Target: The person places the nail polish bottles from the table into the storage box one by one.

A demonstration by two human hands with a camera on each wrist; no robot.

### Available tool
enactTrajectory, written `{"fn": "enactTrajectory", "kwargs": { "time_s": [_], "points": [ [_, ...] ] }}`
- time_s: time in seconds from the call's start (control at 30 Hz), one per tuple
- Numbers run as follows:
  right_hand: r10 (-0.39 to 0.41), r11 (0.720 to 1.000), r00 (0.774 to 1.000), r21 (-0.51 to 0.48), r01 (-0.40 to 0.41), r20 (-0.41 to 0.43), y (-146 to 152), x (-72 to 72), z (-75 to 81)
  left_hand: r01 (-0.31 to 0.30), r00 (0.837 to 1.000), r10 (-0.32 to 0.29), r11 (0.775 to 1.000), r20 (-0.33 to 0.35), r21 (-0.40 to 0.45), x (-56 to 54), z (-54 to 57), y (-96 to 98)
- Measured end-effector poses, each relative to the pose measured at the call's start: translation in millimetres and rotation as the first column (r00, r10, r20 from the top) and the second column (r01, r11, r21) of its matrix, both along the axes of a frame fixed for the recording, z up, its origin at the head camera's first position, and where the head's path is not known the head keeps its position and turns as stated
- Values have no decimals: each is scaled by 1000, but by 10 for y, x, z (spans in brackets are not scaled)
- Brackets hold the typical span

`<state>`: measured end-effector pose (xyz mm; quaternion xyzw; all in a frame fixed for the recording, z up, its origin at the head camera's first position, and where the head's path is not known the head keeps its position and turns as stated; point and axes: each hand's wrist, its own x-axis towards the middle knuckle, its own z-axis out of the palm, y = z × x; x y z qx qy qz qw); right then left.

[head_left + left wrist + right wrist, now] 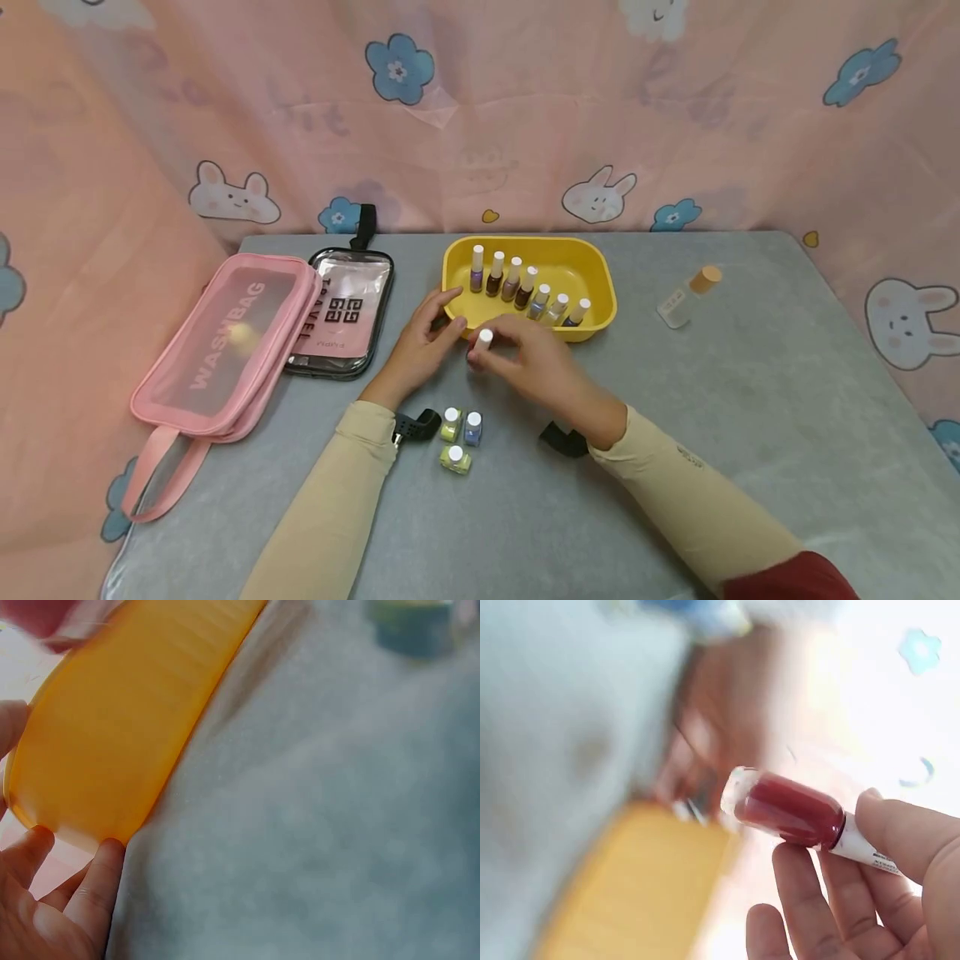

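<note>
My right hand (540,362) pinches a dark red nail polish bottle (791,810) by its white cap, thumb on one side and fingers on the other. The bottle is just in front of a yellow plastic basket (581,267). At the basket's front left corner is my left hand (412,354), its extended fingertips touching the wall and rim in the left wrist view. Several nail polish bottles (512,279) with white caps stand in a slanting row inside the basket. Between my forearms, two yellow-green bottles (455,460) and a blue one (472,428) stand on the table.
On the left, a pink wash bag (217,350) partly overlaps a clear, black-edged travel pouch (345,321). A clear bottle with a wood-coloured cap (678,304) is at the right. Behind the grey table (750,417) hangs a pink patterned cloth (487,108).
</note>
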<state>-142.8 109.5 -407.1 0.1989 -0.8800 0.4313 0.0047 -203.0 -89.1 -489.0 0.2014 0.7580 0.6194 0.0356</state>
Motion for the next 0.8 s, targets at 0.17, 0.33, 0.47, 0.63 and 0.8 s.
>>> {"fn": "enactTrajectory", "kwargs": {
  "time_s": [0.17,0.33,0.47,0.63,0.8],
  "points": [
    [-113,993,993,-29,114,24,54,-355,270,-8,1000,8,1000,2,-5,-17,-3,-3],
    [-191,981,977,38,188,96,33,-734,143,-6,1000,6,1000,10,-11,-9,-10,-2],
    [-202,975,971,121,186,130,-26,-892,-11,-4,1000,4,1000,13,-11,-13,-18,-3],
    [-179,975,973,157,157,143,-69,-927,-112,1,1000,-1,1000,4,-16,-15,-30,3],
    [-183,974,973,161,160,143,-87,-929,-170,0,1000,0,1000,-5,-14,-21,-45,-2]
  ]
}}
